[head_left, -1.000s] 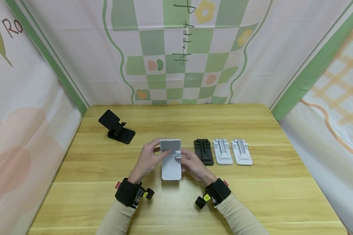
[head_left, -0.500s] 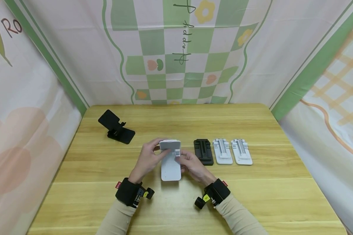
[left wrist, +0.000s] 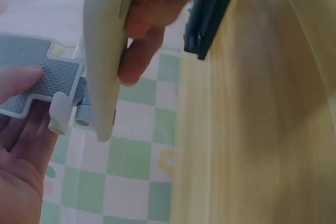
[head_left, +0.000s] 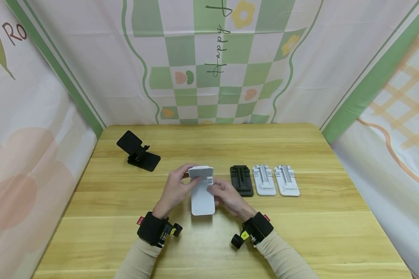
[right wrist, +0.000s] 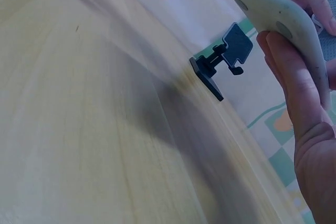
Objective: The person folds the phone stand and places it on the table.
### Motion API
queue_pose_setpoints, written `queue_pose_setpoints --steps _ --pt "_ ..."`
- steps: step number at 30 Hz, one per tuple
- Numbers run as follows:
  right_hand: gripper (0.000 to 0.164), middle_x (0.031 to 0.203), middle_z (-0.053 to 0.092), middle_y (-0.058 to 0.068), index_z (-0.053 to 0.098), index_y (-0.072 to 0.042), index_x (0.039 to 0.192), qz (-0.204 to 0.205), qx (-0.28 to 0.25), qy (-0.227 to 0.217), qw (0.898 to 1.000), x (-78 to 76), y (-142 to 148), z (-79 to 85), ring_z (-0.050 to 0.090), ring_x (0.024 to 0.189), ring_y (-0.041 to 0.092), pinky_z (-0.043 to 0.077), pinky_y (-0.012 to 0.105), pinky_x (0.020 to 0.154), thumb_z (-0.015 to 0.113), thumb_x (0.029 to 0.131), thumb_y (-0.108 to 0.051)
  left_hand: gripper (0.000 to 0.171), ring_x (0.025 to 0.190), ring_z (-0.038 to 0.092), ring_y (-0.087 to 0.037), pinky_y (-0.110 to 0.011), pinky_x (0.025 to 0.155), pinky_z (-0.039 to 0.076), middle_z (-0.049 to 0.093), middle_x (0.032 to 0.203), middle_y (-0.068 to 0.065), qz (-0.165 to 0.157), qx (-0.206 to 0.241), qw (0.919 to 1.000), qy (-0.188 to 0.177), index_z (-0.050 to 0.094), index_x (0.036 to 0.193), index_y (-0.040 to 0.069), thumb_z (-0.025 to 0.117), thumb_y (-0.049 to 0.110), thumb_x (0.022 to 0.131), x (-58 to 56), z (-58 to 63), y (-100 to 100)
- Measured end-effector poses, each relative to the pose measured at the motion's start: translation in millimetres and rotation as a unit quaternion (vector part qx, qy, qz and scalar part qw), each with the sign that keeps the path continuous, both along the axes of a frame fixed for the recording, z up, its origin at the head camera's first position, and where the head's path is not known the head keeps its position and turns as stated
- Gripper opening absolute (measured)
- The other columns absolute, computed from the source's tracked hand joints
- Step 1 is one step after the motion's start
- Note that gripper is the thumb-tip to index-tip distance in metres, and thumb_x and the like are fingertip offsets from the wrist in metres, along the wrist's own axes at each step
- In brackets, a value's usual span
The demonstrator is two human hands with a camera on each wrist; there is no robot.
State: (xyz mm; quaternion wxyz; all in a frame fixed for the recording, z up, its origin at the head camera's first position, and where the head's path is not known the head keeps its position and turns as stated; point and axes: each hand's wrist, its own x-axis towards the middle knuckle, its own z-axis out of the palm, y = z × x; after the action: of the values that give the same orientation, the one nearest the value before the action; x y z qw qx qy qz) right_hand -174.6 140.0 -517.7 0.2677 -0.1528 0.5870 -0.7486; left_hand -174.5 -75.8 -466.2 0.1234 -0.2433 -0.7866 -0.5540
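Note:
Both hands hold a white phone stand point(head_left: 203, 201) above the middle of the table, its two plates unfolded. My left hand point(head_left: 174, 190) pinches the upper plate, thumb on its grey pad point(left wrist: 58, 77) and fingers behind. A small white hook point(left wrist: 60, 113) juts out by the hinge. On the right edge of the base plate point(right wrist: 286, 19), my right hand point(head_left: 231, 197) has its thumb on the front and its fingers on the underside, where round pads show in the right wrist view. Part of the hinge is hidden behind the base in the left wrist view.
An unfolded black phone stand point(head_left: 148, 159) stands at the back left. To the right, a folded black phone stand point(head_left: 242, 181) lies beside a folded white stand point(head_left: 264, 180) and another white stand point(head_left: 287, 181). Behind the wooden table point(head_left: 209, 143) hangs a patterned cloth point(head_left: 209, 93).
The right thumb has come onto the face of the base plate. The upper plate has tipped slightly, and its top edge shows more. The other stands have not moved.

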Motion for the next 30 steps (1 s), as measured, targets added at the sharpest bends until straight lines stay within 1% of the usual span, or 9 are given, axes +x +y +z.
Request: queue_pose_setpoints --steps 3,5,8,10,12,15,18,23,30 --pt "0.05 0.112 0.076 0.01 0.036 0.015 0.147 -0.013 0.012 -0.003 1.0 -0.4 0 0.1 0.076 0.089 0.017 0.063 0.033 0.078 0.05 0.108 -0.013 0.045 0.111 0.069 -0.033 -0.044 0.095 0.059 0.07 0.122 -0.018 0.011 -0.027 0.9984 0.048 0.065 0.128 -0.001 0.081 -0.001 0.086 0.6 0.9 1" --pt "0.051 0.112 0.076 0.011 0.036 0.015 0.147 -0.023 0.02 -0.005 1.0 -0.8 0 -0.1 0.076 0.089 0.016 0.063 0.032 0.078 0.05 0.108 -0.014 0.051 0.114 0.066 -0.033 -0.044 0.097 0.057 0.068 0.126 -0.018 0.031 -0.05 0.9937 0.095 0.062 0.132 0.0 0.082 -0.001 0.085 1.1 2.8 3" --pt "0.051 0.117 0.074 0.018 0.037 0.015 0.146 -0.035 0.029 -0.01 0.999 -1.4 0 -0.7 0.076 0.09 0.017 0.063 0.034 0.08 0.051 0.107 -0.015 0.053 0.115 0.064 -0.033 -0.042 0.094 0.058 0.066 0.126 -0.017 0.061 -0.077 0.9792 0.177 0.064 0.131 0.001 0.084 0.0 0.082 2.6 9.9 4" --pt "0.051 0.122 0.071 0.023 0.036 0.016 0.145 -0.038 0.031 -0.011 0.999 -1.4 0 -1.1 0.076 0.093 0.018 0.063 0.035 0.082 0.051 0.107 -0.014 0.046 0.112 0.064 -0.03 -0.04 0.092 0.058 0.068 0.122 -0.014 0.08 -0.103 0.9659 0.223 0.07 0.125 0.003 0.085 0.001 0.082 3.8 16.7 4" --pt "0.05 0.125 0.068 0.028 0.037 0.017 0.144 -0.041 0.033 -0.011 0.999 -1.3 0 -1.5 0.075 0.096 0.019 0.063 0.037 0.083 0.051 0.107 -0.014 0.038 0.107 0.065 -0.028 -0.037 0.089 0.058 0.069 0.115 -0.011 0.092 -0.135 0.953 0.255 0.074 0.118 0.005 0.085 0.002 0.082 5.5 23.3 5" --pt "0.05 0.129 0.065 0.031 0.037 0.017 0.145 -0.038 0.033 -0.009 0.999 -1.1 1 -2.2 0.075 0.099 0.02 0.062 0.039 0.085 0.05 0.108 -0.014 0.03 0.101 0.065 -0.024 -0.035 0.089 0.057 0.071 0.109 -0.008 0.102 -0.181 0.9416 0.265 0.077 0.112 0.007 0.084 0.002 0.084 8.4 30.8 5" --pt "0.05 0.131 0.064 0.03 0.037 0.016 0.146 -0.035 0.03 -0.006 0.999 -1.1 2 -3.0 0.074 0.101 0.021 0.062 0.039 0.086 0.05 0.108 -0.014 0.026 0.098 0.064 -0.024 -0.033 0.085 0.057 0.07 0.106 -0.008 0.112 -0.202 0.9386 0.256 0.077 0.11 0.005 0.083 0.001 0.085 10.7 32.6 6" --pt "0.054 0.138 0.059 0.032 0.034 0.014 0.151 -0.03 0.025 0.004 0.999 -1.7 6 -3.4 0.073 0.106 0.021 0.061 0.039 0.089 0.051 0.106 -0.011 0.021 0.094 0.062 -0.023 -0.032 0.078 0.057 0.068 0.1 -0.008 0.136 -0.186 0.9392 0.254 0.077 0.107 0.004 0.08 -0.001 0.087 11.8 29.9 8" --pt "0.057 0.139 0.056 0.035 0.031 0.016 0.151 -0.033 0.019 0.013 0.999 -3.8 9 -1.3 0.073 0.106 0.02 0.062 0.036 0.086 0.053 0.104 -0.008 0.02 0.084 0.059 -0.023 -0.03 0.068 0.054 0.063 0.09 -0.008 0.15 -0.162 0.9284 0.299 0.077 0.103 0.002 0.082 -0.002 0.084 11.9 24.9 8"
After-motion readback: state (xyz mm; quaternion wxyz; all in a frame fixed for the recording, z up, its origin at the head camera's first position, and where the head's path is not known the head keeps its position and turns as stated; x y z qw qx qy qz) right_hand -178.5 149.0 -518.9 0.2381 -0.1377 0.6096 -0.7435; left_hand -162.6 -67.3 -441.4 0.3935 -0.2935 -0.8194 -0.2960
